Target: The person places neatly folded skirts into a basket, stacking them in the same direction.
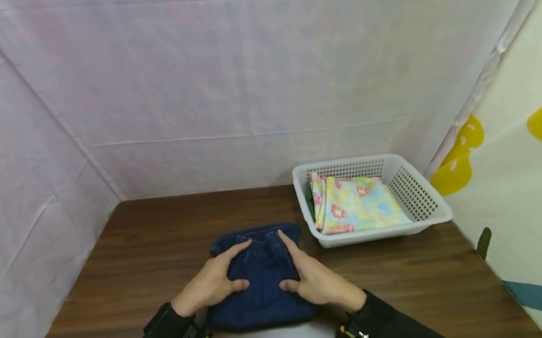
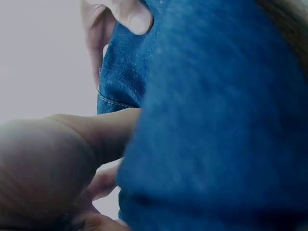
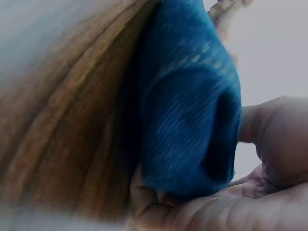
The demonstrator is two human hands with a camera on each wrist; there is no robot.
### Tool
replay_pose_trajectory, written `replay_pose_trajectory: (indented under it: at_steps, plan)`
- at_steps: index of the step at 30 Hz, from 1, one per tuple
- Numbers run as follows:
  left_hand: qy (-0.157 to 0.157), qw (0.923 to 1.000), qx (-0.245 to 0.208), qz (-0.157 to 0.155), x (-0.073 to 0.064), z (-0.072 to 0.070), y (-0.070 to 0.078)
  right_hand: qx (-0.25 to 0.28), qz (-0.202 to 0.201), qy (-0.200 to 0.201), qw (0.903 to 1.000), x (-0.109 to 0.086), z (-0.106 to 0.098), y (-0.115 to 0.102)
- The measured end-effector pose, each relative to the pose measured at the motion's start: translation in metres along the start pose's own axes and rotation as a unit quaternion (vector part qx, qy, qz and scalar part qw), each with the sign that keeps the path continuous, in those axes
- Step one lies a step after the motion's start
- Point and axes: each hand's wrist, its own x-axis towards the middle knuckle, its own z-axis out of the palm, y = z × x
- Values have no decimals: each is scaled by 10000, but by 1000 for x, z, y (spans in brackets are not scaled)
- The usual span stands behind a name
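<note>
A folded pair of dark blue denim jeans (image 1: 265, 294) lies on the table in front of me, with waistband and belt loops toward the far side. My left hand (image 1: 212, 281) grips its left side, thumb on top. From the right, my right hand (image 1: 317, 280) holds the opposite side, its thumb also over the denim. In the right wrist view, fingers (image 3: 159, 214) curl under the thick folded edge of the jeans (image 3: 185, 130). The left wrist view has the denim (image 2: 221, 115) close up, the left thumb (image 2: 115, 132) pressed against it.
A white perforated plastic basket (image 1: 423, 222) stands at the back right, holding a folded floral cloth (image 1: 362, 203) and something dark green at its left. The brown wooden table (image 1: 128, 259) ends at a pale fabric wall (image 1: 243, 84) behind, with more hangings at both sides.
</note>
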Motion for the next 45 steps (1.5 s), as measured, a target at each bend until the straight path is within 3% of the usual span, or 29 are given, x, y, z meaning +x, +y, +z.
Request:
replay_pose_trajectory:
  at_steps: [14, 19, 29, 35, 45]
  plan:
    - [310, 9995, -27, -95, -6, -28, 5, -584, -701, 1175, 9889, 6, -1, -12]
    - [564, 9983, -83, 76, -12, -41, 11, -644, -956, 1455, 9826, 12, -9, -20]
    - [1205, 9905, -300, 598, -15, -57, 30, -412, -1110, 1584, 9802, 16, -42, -40]
    - [1469, 9845, -466, 841, 0, -55, 45, -480, -948, 1809, 9777, 14, -69, -37]
    - [1803, 9738, -667, 1212, 38, -41, 74, -903, -667, 2034, 9726, 4, -115, -18]
